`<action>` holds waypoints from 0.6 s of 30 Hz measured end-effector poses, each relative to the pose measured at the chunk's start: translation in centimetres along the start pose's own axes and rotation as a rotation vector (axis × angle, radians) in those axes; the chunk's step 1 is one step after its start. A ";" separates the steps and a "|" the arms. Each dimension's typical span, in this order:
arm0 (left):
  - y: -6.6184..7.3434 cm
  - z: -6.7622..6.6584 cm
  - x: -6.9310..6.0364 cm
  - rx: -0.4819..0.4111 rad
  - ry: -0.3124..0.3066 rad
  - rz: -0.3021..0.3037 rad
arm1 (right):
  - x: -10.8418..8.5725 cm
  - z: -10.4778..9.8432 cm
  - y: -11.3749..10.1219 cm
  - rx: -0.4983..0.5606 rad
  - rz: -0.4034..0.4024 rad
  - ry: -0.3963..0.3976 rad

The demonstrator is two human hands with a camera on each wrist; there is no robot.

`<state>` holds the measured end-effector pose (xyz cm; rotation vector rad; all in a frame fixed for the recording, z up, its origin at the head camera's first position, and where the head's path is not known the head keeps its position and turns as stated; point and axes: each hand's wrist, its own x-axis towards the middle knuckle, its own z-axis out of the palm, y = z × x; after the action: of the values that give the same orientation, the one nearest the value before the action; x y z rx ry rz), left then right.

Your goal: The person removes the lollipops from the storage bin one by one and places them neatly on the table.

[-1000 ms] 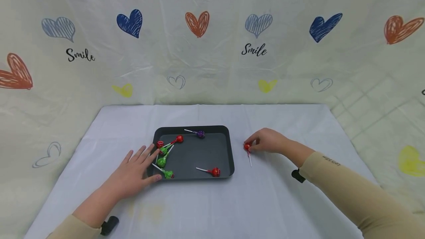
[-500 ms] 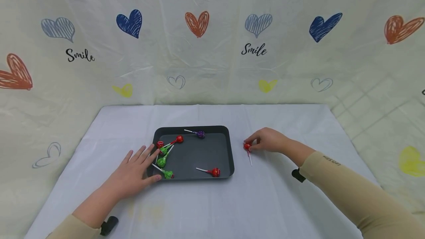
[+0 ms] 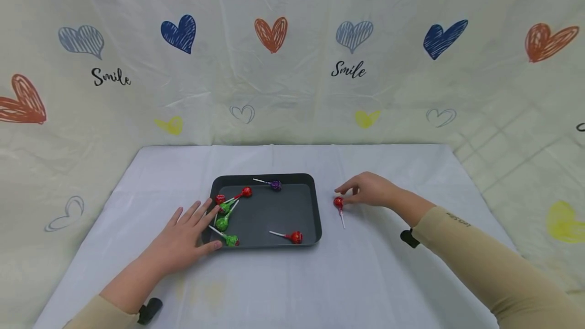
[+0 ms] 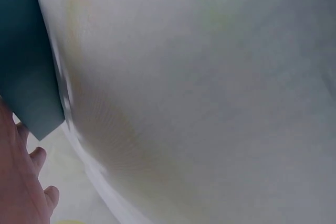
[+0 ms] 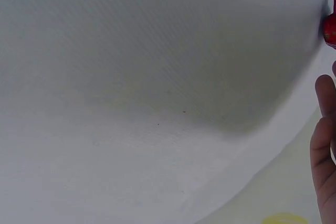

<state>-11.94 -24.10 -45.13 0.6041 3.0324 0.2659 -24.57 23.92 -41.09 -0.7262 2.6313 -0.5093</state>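
Note:
A dark grey tray lies on the white-covered table in the head view. My left hand rests with spread fingers at its left rim. Inside are green lollipops bunched at the left with red ones, a purple lollipop at the back and a red lollipop at the front right. Right of the tray, another red lollipop lies on the cloth, stick toward me. My right hand is beside it, index finger lifted off above the candy and thumb close to it; whether the thumb touches cannot be told.
White cloth covers the table, with faint yellowish stains at the front left. Behind it hangs a pale backdrop printed with hearts and the word "Smile". A dark wrist camera sits below the left sleeve.
My right hand has let go of the red lollipop beside the tray; its fingers have parted and risen slightly. The lollipop has shifted a little to the left. My left hand stays put.

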 end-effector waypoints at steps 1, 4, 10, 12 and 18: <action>0.0 0.0 0.0 0.004 -0.008 -0.003 | 0.0 -0.1 -0.1 0.003 -0.007 0.004; 0.0 -0.2 0.0 0.011 -0.030 -0.011 | -0.1 -0.2 -0.3 0.012 -0.012 0.014; -0.1 0.0 -0.1 0.015 -0.037 -0.009 | -0.2 -0.5 -1.0 0.049 -0.032 0.014; -0.1 0.1 -0.1 0.018 -0.033 -0.006 | -0.2 -0.6 -1.4 0.066 -0.038 0.014; -0.2 0.2 -0.1 0.023 -0.032 0.001 | 0.3 -0.9 -3.3 0.096 -0.078 -0.012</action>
<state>-11.91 -24.26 -45.32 0.6049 3.0082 0.2197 -23.83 21.30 -38.92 -0.8009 2.5562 -0.6458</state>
